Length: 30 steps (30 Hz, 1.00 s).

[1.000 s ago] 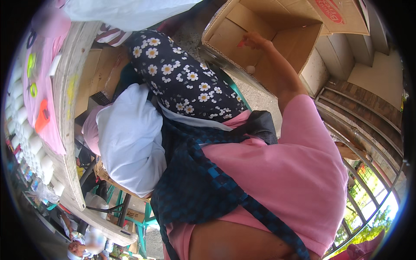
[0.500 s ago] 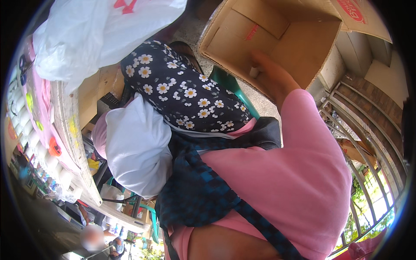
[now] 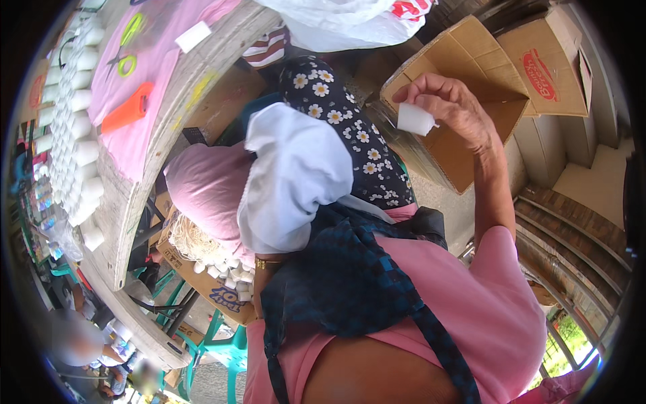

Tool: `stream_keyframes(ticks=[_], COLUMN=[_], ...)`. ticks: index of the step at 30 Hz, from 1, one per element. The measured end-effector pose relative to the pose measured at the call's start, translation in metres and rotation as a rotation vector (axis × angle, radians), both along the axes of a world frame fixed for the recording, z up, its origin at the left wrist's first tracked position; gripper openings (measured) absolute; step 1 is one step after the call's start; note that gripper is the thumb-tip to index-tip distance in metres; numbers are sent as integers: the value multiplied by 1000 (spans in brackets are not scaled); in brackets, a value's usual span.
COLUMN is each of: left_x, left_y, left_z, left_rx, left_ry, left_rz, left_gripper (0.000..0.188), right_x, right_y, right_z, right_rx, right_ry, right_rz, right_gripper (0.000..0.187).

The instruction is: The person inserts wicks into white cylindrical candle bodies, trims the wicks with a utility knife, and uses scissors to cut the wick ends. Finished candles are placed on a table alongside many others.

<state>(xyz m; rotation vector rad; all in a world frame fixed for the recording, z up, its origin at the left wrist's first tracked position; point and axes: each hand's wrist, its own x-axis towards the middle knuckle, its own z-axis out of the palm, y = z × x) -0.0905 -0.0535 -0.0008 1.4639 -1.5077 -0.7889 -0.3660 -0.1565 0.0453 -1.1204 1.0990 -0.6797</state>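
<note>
My right hand (image 3: 457, 108) pinches a short white candle (image 3: 415, 119) between thumb and fingers. A small wick tip shows at the candle's right end. The hand is raised in front of an open cardboard box (image 3: 464, 47). My left wrist, with a gold bracelet, shows below a bunched white cloth (image 3: 296, 168); the left hand itself is hidden behind the cloth. Beside that wrist, a second carton (image 3: 232, 296) holds a heap of pale strings (image 3: 192, 239) and several small white candle pieces (image 3: 235, 276). A pink cloth (image 3: 208, 182) bulges next to the white one.
Rows of white candles (image 3: 84, 124) stand on the wooden table (image 3: 161, 128) at left. Green-handled scissors (image 3: 126, 47) and an orange tool (image 3: 128, 108) lie on pink fabric there. A white plastic bag (image 3: 343, 23) sits at the far side. Green chairs (image 3: 225, 347) stand below the table.
My right hand has come up out of the cardboard box with the candle in its fingers. The view has swung left, bringing more of the table and the carton of strings into sight.
</note>
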Motion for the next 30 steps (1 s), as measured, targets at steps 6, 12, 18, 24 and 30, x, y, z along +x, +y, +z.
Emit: stream_keyframes(ticks=[6,12,18,24,30], left_x=[27,52,74,68,61], left_y=[30,67,76,63,50], left_z=[-1,5,9,36,52], left_rx=[-27,-70,-138,-206,-228], left_ry=[24,-1,-29,-33,-38], left_rz=[104,344,525,531,514], left_gripper=[33,33,33,34,34], right_x=[140,175,158,171,232], right_y=[27,36,50,39,71], right_z=[-3,-31,-42,32,21], right_rx=[-763,-510,-167,-263,-1080], right_ry=[188,-312,111,-582,-188], right_rz=[-27,470,777,353,263], right_gripper=[8,79,51,64,23])
